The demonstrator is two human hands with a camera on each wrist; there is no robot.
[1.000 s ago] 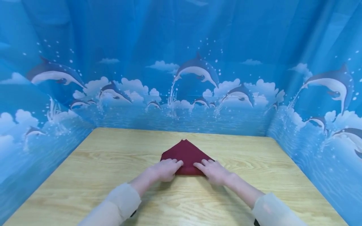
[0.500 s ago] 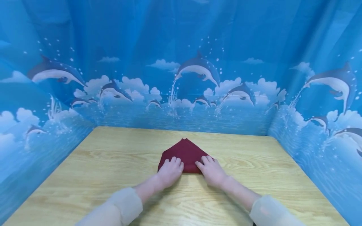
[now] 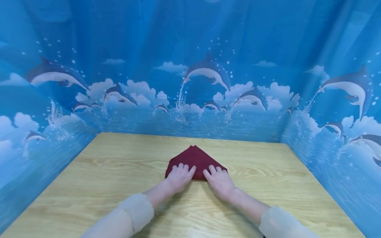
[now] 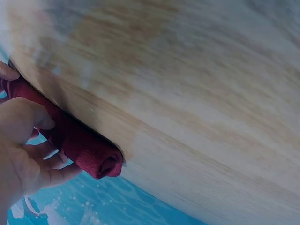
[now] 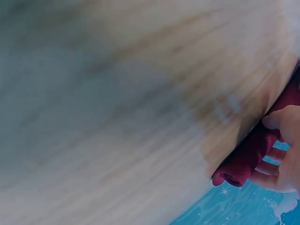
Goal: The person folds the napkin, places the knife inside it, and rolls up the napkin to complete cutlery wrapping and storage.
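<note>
A dark red cloth [image 3: 194,158] lies on the table, its far part tapering to a blunt point and its near edge rolled up. My left hand [image 3: 179,178] grips the left part of that roll, thumb on the near side and fingers over the far side. On the right part, my right hand [image 3: 221,183] holds the roll the same way. The left wrist view shows the coiled end of the cloth [image 4: 91,152] sticking out past the fingers. Its other rolled end, seen as cloth [image 5: 243,161] in the right wrist view, shows beyond my right fingers.
A light wood-grain table [image 3: 134,155] spreads around the cloth on all sides. Blue curtains [image 3: 148,39] printed with dolphins, clouds and water stand along its back, left and right edges.
My left hand has shifted from the cloth's near left side to farther over the roll. The cloth's near edge has moved slightly away from me, and my right hand has turned a little.
</note>
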